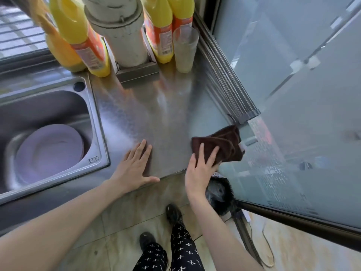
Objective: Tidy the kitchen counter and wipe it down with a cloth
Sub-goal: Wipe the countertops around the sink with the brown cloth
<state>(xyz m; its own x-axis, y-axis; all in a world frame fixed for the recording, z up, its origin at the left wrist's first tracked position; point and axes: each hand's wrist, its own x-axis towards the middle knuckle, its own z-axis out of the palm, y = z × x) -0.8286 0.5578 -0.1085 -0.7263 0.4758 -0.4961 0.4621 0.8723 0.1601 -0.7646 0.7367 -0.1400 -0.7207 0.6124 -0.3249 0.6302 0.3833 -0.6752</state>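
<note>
Up at the back of the steel tabletop point(148, 114) stand several yellow bottles point(88, 42) on either side of a thick grey pipe point(121, 30) set in a metal base, with a clear plastic cup point(184, 49) just beside the right-hand bottles. A sink point(48, 106) sits to the left, holding stacked pale purple plates point(50, 151). A frosted glass door point(293, 94) borders the tabletop on the right.

The left hand point(134, 167) lies flat on the tabletop near its front edge, fingers straight and spread, holding nothing. The right hand point(201, 169) presses a dark brown cloth point(220, 143) with extended fingers at the tabletop's front right corner, the cloth reaching toward the door frame.
</note>
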